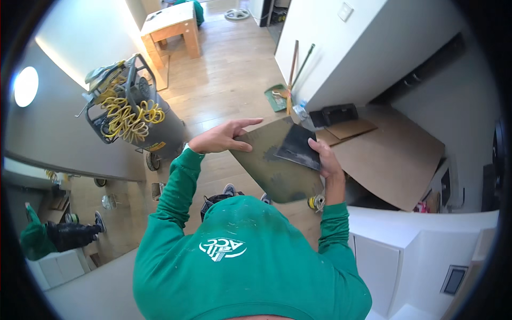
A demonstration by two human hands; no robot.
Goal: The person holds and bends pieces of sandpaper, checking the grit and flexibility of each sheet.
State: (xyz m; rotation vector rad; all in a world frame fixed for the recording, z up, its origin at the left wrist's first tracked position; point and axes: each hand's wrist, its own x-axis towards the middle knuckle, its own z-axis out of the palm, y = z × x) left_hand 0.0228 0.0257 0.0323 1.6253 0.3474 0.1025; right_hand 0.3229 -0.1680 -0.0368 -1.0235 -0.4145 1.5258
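Note:
A thin olive-green panel with dark mottled patches is held tilted in front of my chest. My right hand grips its right edge, with the thumb pressed on a black rectangular sheet that lies over the panel. The fingers of that hand are mostly hidden behind the edge. At the panel's upper left corner is my left hand, its index finger stretched out and its thumb over the corner. That hand is open, its fingers apart. Whether the black sheet is sandpaper or rubber I cannot tell.
A grey wheeled vacuum with coiled yellow cord stands left. Far off is a wooden table. A green dustpan and brown boards are beyond and right. A small spool-like can sits below the panel. White cabinets flank me.

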